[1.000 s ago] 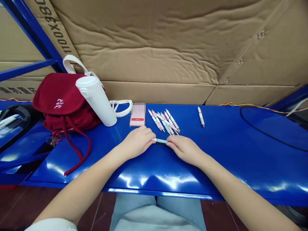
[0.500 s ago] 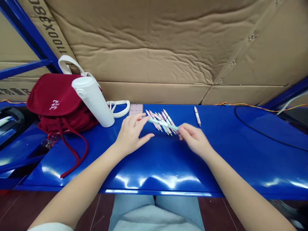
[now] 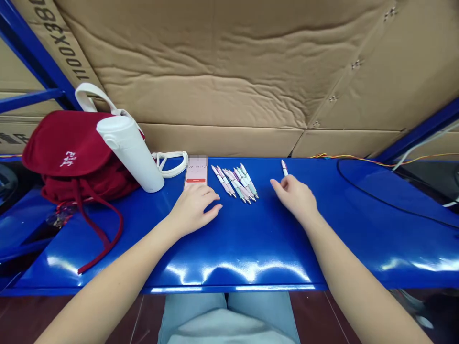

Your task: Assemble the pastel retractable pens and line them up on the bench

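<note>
My left hand (image 3: 195,205) rests on the blue table (image 3: 251,239) with its fingers loosely curled and apart, holding nothing, just in front of a phone (image 3: 196,173). A row of several pink and green pens (image 3: 234,182) lies right of the phone, between my hands. My right hand (image 3: 296,197) is open and reaches over a single pink pen (image 3: 284,167) lying apart at the back; its fingertips cover the pen's near end.
A white flask (image 3: 129,150) with a white strap stands left of the phone, against a red bag (image 3: 73,153). Cardboard sheets (image 3: 229,76) form the wall behind the table. A coloured wire (image 3: 358,160) runs along the back right edge.
Both hands held a green pen a second ago. The right hand carried it to the row and let go, then moved right to the lone pink pen. The left hand drew back.
</note>
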Tool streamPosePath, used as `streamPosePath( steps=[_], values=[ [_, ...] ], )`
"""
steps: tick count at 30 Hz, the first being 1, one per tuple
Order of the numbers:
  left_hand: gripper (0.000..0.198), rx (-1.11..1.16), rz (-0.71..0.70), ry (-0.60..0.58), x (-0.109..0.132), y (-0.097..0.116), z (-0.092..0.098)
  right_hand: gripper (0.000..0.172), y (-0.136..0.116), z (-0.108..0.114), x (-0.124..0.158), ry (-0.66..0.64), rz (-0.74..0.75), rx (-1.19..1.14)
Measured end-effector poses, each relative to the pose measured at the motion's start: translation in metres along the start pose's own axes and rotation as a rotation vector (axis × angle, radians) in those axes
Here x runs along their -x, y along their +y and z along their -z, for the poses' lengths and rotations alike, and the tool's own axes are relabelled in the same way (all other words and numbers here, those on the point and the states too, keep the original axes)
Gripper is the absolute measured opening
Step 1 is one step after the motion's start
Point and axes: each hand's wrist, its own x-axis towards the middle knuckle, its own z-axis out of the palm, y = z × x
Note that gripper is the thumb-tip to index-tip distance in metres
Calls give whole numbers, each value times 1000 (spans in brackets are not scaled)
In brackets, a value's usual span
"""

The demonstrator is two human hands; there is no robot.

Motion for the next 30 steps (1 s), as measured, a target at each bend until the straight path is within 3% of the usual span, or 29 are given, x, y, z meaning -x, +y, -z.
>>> streamPosePath(
  steps=[3,6,8,11,14,16,18,20,22,26,30],
  values=[
    [24,38,-33,-86,0,1,-2,43,20,2,-17,2,-178,85],
    [24,53,-42,-117,0,2,-3,31,35,3,-28,-44,-192,126],
    [23,53,-38,-92,0,2,-2,27,38,4,-28,15,-157,67],
    [26,1,-35,35,0,6,1,24,23,5,-11,138,49,-176],
    [28,-95,-58,182,-1,11,3,21,-12,2,21,21,340,-355],
    [25,-120,-95,184,-2,14,3,20,-36,-2,43,-97,574,-350],
    [22,-101,-137,77,-2,16,1,21,-53,-6,59,-149,748,-373],
    [24,-72,-158,-51,-1,16,-1,24,-59,-9,65,-211,797,-384],
    [27,-53,-146,-106,-1,16,-2,30,-57,-10,65,-269,803,-369],
    [27,18,-148,-74,0,15,-2,37,-50,-6,62,-378,807,-383],
    [27,87,-160,-42,1,15,-2,35,-50,-5,63,-400,772,-427]
  ],
)
